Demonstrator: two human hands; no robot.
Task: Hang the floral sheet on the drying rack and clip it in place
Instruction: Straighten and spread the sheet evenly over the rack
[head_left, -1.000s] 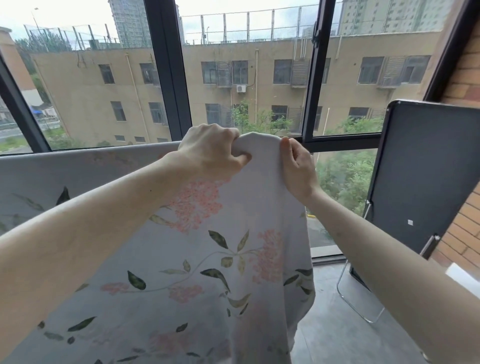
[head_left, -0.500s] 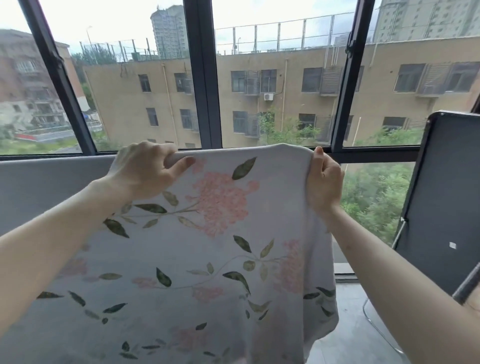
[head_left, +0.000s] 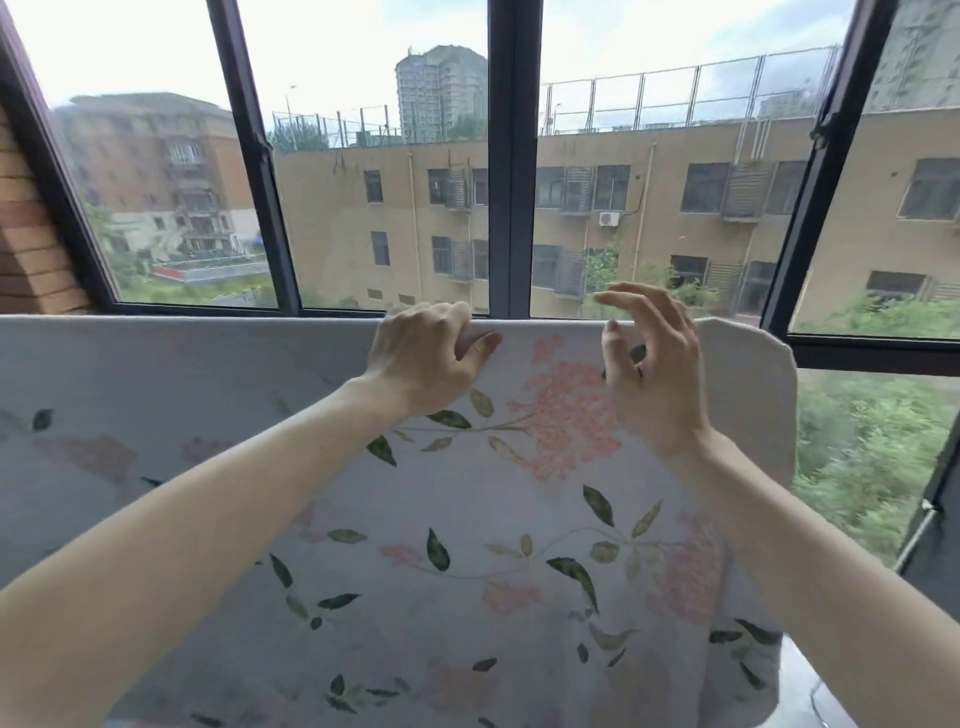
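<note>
- A floral sheet (head_left: 467, 519) hangs draped over a hidden rack bar, below the window.
- The left hand (head_left: 421, 358) grips its top fold, fingers curled over.
- The right hand (head_left: 652, 364) hovers just in front, fingers apart, holding nothing.
- Hanging looks done; no clips are visible, so clipping remains.

Dark-framed window (head_left: 511, 171) spanning the view, daylight under an overcast sky; beyond the glass a tan multi-storey building (head_left: 649, 218) with a roof fence, a reddish apartment block (head_left: 156, 171) at left, green shrubs (head_left: 872, 436) at right; brick wall (head_left: 31, 244) at far left.
</note>
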